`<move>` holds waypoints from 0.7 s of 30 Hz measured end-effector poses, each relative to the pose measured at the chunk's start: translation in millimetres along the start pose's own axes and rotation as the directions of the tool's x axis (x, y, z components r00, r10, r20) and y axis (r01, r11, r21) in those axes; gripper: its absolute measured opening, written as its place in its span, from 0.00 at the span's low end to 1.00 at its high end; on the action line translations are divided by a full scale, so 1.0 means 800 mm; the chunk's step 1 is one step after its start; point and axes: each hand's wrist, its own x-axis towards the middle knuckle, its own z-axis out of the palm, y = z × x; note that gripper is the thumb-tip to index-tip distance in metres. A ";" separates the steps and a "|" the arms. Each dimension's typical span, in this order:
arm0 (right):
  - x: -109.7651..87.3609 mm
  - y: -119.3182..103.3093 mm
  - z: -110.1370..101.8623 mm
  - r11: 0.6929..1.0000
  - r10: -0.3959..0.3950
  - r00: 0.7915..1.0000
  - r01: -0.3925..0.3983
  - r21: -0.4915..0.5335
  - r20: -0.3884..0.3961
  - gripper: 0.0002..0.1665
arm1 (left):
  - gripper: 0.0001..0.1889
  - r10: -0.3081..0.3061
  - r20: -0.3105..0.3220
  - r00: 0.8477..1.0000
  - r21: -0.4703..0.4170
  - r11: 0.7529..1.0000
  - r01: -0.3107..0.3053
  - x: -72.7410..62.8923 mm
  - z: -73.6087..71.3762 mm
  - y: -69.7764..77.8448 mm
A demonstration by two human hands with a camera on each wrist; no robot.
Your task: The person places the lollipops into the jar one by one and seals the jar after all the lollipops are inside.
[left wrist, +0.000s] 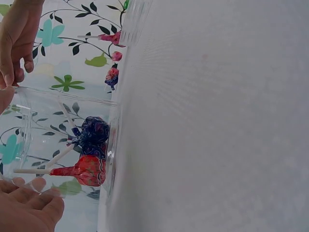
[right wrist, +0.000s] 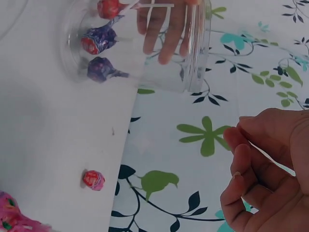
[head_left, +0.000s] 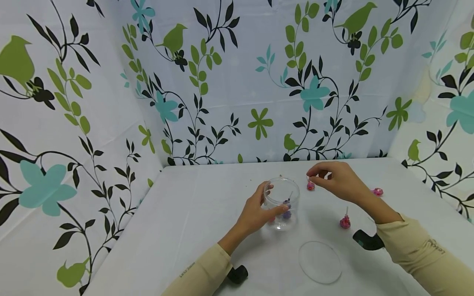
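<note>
My left hand (head_left: pixel 257 209) grips a clear jar (head_left: pixel 275 201) from its left side, fingers round the far side and thumb across the front. Inside are lollipops: a red one (left wrist: pixel 91 170) and two purple-blue ones (right wrist: pixel 100 69), their white sticks slanting toward the mouth. My right hand (head_left: pixel 335 181) is raised to the right of the jar, fingers loosely bent and thumb tip meeting the index tip; nothing shows between them. Behind its fingertips in the head view lies a red lollipop (head_left: pixel 310 186) on the table, its stick partly hidden; the right wrist view shows that lollipop (right wrist: pixel 93 180) apart from the hand.
A pink lollipop (head_left: pixel 345 222) stands on the table below the right forearm, its stick upward. Another pink lollipop (head_left: pixel 377 192) lies beyond the right wrist. A clear round lid (head_left: pixel 338 271) lies at the front. Patterned cloth (head_left: pixel 259 82) hangs behind the white table (head_left: pixel 192 230).
</note>
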 end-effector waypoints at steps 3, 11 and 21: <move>-0.008 0.007 -0.007 1.000 0.015 1.000 -0.015 -0.012 0.000 0.06 | 0.50 -0.002 -0.004 1.000 0.003 1.000 0.002 0.000 0.000 0.000; -0.026 0.027 -0.024 0.998 0.045 0.999 -0.045 -0.043 -0.001 0.05 | 0.50 0.001 -0.003 1.000 0.009 1.000 -0.001 0.000 0.001 -0.001; -0.055 0.054 -0.037 0.995 0.080 0.997 -0.079 -0.068 0.007 0.07 | 0.49 0.001 -0.007 1.000 0.010 1.000 -0.001 0.000 0.000 -0.002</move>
